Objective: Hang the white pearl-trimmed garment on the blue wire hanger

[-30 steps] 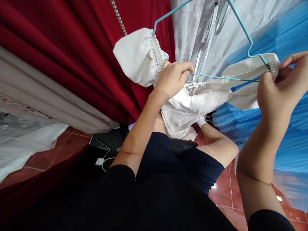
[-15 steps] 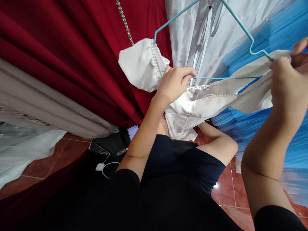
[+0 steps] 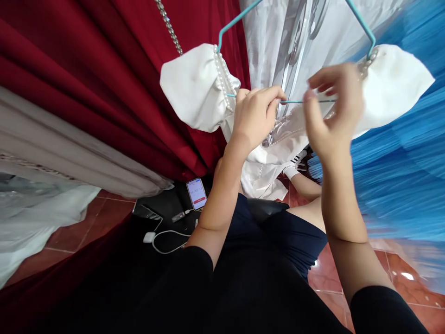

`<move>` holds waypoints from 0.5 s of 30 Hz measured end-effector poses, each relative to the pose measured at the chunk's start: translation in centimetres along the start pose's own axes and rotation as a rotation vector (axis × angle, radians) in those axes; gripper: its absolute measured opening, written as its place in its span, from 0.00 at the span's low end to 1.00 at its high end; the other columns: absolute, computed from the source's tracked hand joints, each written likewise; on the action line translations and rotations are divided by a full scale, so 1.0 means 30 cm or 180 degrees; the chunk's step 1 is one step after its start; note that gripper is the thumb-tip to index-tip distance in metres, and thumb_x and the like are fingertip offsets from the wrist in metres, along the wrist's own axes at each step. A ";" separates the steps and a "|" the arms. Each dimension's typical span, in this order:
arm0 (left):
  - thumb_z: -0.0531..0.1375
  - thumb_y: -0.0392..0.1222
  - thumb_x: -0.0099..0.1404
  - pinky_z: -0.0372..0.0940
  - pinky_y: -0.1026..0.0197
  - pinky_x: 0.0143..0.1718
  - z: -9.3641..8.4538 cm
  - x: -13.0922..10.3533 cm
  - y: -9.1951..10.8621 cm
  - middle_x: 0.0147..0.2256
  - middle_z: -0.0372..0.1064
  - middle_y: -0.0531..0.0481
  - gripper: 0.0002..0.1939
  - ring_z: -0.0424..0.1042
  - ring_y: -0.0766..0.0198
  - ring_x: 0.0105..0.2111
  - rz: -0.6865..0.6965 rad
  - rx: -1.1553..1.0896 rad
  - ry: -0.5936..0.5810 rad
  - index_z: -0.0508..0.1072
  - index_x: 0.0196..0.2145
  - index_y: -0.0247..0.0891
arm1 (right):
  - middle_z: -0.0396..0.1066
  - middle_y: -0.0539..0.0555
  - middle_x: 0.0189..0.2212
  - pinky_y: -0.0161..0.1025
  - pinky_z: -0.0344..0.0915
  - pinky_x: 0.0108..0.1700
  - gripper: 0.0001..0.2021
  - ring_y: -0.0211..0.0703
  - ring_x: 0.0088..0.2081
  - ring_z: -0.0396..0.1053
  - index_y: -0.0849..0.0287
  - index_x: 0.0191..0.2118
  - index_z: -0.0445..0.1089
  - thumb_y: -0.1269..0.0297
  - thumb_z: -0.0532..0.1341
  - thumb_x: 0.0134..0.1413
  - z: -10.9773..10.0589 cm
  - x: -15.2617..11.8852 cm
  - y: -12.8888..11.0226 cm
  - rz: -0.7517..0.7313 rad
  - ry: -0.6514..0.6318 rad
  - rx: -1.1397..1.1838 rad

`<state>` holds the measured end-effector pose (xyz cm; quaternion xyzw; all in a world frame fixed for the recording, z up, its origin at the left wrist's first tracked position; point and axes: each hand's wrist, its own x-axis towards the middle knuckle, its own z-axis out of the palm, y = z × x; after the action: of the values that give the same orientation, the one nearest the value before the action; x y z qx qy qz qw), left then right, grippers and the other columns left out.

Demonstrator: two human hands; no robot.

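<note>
A white dress [image 3: 194,88] with pearl-beaded edges hangs on a turquoise wire hanger [image 3: 239,17], its puffed sleeves spread at either end. Around the hanger's lower bar, near the left sleeve, my left hand [image 3: 255,113] is closed. My right hand [image 3: 335,109] is held up in front of the right sleeve, slightly blurred, with thumb and fingers apart and nothing between them. The bar passes close behind its fingertips. Part of the bodice is hidden behind my hands and forearms.
Red drapery [image 3: 139,93] hangs at the left, and blue tulle [image 3: 410,162] at the right. White fabric [image 3: 264,46] is behind the hanger. A lit phone [image 3: 196,192] and a white cable [image 3: 163,251] lie on a black surface beside my leg. Red tiles [image 3: 327,273] cover the floor.
My right hand has let go of the right sleeve and moved left, its fingers now apart. The right sleeve now sits over the hanger's right end. My left hand keeps its grip.
</note>
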<state>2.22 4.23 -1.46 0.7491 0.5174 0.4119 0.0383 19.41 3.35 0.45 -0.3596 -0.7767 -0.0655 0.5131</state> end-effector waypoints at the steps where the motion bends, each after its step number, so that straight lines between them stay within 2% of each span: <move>1: 0.54 0.35 0.74 0.59 0.45 0.52 0.009 -0.002 -0.001 0.30 0.75 0.53 0.11 0.73 0.53 0.39 0.0014 0.0023 0.0014 0.75 0.39 0.48 | 0.70 0.53 0.39 0.47 0.66 0.50 0.07 0.43 0.43 0.68 0.54 0.43 0.66 0.60 0.54 0.68 0.030 -0.026 0.011 0.0102 -0.0273 -0.0140; 3: 0.54 0.37 0.75 0.58 0.45 0.52 0.029 -0.011 -0.011 0.32 0.75 0.53 0.11 0.72 0.54 0.39 0.0078 0.0044 0.0047 0.74 0.38 0.47 | 0.69 0.53 0.36 0.54 0.65 0.54 0.11 0.47 0.44 0.68 0.53 0.42 0.67 0.54 0.53 0.69 0.087 -0.071 0.039 0.0321 -0.0506 -0.0454; 5: 0.52 0.40 0.77 0.58 0.46 0.53 0.048 -0.023 -0.024 0.34 0.76 0.53 0.11 0.71 0.55 0.41 0.0156 0.0031 0.0161 0.73 0.39 0.46 | 0.68 0.54 0.34 0.58 0.63 0.57 0.15 0.50 0.45 0.67 0.53 0.42 0.68 0.48 0.51 0.70 0.124 -0.101 0.057 0.0476 -0.0482 -0.0638; 10: 0.49 0.45 0.79 0.59 0.47 0.54 0.061 -0.055 -0.020 0.39 0.76 0.52 0.13 0.71 0.56 0.41 0.0377 -0.0144 0.0756 0.72 0.40 0.46 | 0.68 0.54 0.34 0.58 0.61 0.59 0.21 0.48 0.44 0.65 0.50 0.43 0.68 0.43 0.46 0.70 0.141 -0.109 0.026 0.0643 -0.0322 -0.0630; 12: 0.49 0.47 0.79 0.63 0.48 0.52 0.055 -0.054 -0.012 0.39 0.74 0.51 0.13 0.71 0.58 0.41 0.0520 -0.0418 0.1198 0.71 0.40 0.46 | 0.68 0.54 0.34 0.59 0.60 0.59 0.21 0.48 0.44 0.65 0.50 0.43 0.68 0.43 0.44 0.71 0.146 -0.101 0.006 0.0680 -0.0284 -0.0639; 15: 0.49 0.53 0.78 0.66 0.50 0.55 0.032 -0.024 -0.048 0.43 0.70 0.45 0.15 0.71 0.57 0.48 0.0688 -0.0576 0.2208 0.71 0.43 0.45 | 0.67 0.54 0.33 0.57 0.60 0.59 0.22 0.47 0.43 0.65 0.51 0.42 0.68 0.44 0.44 0.71 0.161 -0.091 -0.007 0.0766 -0.0244 -0.0635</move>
<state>1.69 4.67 -3.19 0.6089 0.3791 0.6869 -0.1170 16.24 4.13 -4.05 -0.5014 -0.7366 -0.0666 0.4490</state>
